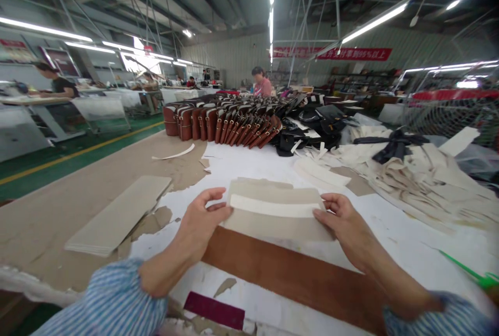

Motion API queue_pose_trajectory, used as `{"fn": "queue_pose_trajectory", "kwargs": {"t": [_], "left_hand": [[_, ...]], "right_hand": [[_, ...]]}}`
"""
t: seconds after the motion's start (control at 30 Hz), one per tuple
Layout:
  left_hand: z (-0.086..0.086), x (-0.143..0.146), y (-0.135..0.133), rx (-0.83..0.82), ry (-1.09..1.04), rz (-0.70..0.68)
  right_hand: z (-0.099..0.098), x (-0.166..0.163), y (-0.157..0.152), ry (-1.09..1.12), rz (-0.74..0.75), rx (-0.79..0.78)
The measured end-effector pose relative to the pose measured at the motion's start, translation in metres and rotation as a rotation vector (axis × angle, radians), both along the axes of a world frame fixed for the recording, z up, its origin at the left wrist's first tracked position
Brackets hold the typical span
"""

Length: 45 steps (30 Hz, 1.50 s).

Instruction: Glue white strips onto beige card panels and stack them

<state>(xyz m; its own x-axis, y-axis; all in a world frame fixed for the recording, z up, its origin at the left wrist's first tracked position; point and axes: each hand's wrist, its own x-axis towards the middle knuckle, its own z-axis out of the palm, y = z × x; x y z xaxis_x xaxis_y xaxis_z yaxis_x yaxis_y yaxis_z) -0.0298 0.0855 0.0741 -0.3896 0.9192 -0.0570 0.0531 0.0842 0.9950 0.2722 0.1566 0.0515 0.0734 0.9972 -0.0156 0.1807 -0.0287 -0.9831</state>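
Observation:
A beige panel [273, 224] lies across a long brown leather strip [296, 273] on the white table cover [241, 167]. A narrow cream strip [275, 206] rests on the panel. My left hand [202, 221] pinches the panel's left edge, thumb on top. My right hand [343, 219] grips its right edge with curled fingers. Both sleeves are blue striped.
A stack of grey boards [117, 216] lies to the left. Rows of brown bags [222, 123] and black bags [312, 123] stand behind. Heaps of cream fabric pieces [409, 175] fill the right. A maroon piece [214, 310] lies near me. Other people work at far tables.

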Motion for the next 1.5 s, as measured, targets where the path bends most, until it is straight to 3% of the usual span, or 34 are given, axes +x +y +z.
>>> {"fn": "queue_pose_trajectory", "kwargs": {"t": [0.17,0.33,0.63,1.0,1.1,1.33,1.5], "left_hand": [[-0.028,-0.005,0.104,-0.063,0.175,0.017],[-0.064,-0.006,0.149,-0.154,0.306,0.037],[-0.080,-0.012,0.157,-0.216,0.539,0.044],[-0.080,-0.017,0.159,-0.216,0.826,0.002],[-0.074,-0.015,0.151,-0.115,0.964,-0.073],[-0.066,0.001,0.135,0.164,1.267,-0.462],[-0.072,0.004,0.137,0.188,1.367,-0.515]], "right_hand": [[-0.034,-0.016,0.085,-0.153,-0.093,-0.032],[-0.058,-0.022,0.120,-0.328,-0.087,-0.052],[-0.075,-0.019,0.135,-0.591,-0.025,-0.051],[-0.062,-0.022,0.128,-0.968,0.047,0.047],[-0.054,-0.025,0.123,-1.051,0.100,0.158],[-0.045,-0.045,0.114,-1.160,0.462,0.389],[-0.049,-0.048,0.115,-1.212,0.511,0.426]]}}
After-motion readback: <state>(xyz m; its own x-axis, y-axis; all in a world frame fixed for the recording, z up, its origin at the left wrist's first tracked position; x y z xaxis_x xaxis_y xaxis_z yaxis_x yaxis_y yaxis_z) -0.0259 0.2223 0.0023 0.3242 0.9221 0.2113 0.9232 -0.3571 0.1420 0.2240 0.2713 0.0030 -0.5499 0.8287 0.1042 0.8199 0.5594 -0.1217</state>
